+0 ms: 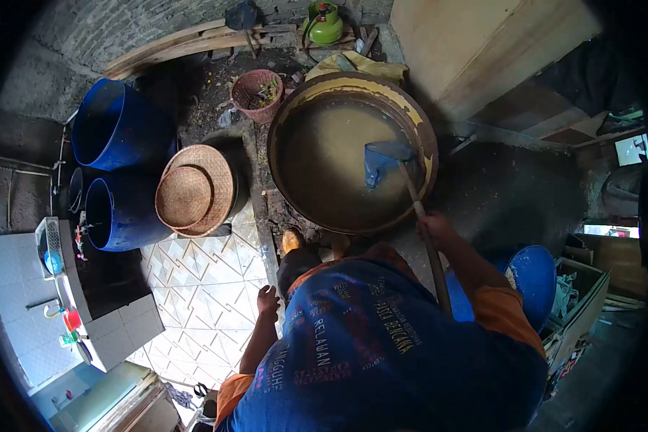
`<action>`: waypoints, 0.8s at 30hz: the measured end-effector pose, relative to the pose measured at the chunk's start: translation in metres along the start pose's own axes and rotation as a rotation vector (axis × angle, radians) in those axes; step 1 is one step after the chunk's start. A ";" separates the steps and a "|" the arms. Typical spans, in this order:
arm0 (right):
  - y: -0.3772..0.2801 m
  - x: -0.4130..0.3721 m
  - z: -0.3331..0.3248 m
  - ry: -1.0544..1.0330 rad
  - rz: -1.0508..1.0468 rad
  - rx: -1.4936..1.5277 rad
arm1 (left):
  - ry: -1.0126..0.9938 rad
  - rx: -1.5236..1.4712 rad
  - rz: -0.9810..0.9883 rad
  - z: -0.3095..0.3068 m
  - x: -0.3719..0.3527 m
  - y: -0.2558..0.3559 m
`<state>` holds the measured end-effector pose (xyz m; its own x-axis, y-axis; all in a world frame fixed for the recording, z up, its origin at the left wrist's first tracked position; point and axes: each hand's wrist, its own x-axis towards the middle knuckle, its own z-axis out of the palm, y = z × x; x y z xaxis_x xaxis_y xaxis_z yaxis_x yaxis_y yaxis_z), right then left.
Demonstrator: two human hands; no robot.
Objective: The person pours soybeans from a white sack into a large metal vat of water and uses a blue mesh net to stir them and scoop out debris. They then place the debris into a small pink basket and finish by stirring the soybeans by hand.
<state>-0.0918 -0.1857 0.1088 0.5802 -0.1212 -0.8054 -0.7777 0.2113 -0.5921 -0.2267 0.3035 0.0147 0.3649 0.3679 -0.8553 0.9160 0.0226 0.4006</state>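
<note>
My right hand (pixel 437 226) is wrapped round a long wooden pole (pixel 426 248). At the pole's far end a blue scoop or net (pixel 387 158) lies over the cloudy liquid in a large round vat (pixel 275 167). The scoop is in the right half of the vat; how deep it dips I cannot tell. My left hand (pixel 268 299) hangs beside my body over the tiled floor, its fingers apart and slightly bent, holding nothing.
Two blue barrels (pixel 127 129) stand at the left, beside stacked woven trays (pixel 183 196). A red basket (pixel 258 95) and a green gas cylinder (pixel 325 27) are beyond. Another blue barrel (pixel 535 284) stands near my right elbow. A tiled sink counter (pixel 126 327) is at the far left.
</note>
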 end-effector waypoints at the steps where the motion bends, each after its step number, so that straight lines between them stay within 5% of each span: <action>1: 0.000 0.012 0.000 -0.012 -0.032 0.002 | 0.003 -0.004 0.000 0.001 -0.001 0.000; 11: -0.043 0.062 0.042 0.167 -0.104 -0.277 | 0.027 -0.120 0.001 -0.001 0.004 -0.019; 24: -0.063 0.097 0.122 0.110 -0.253 -0.650 | 0.032 -0.202 0.008 -0.005 0.009 -0.046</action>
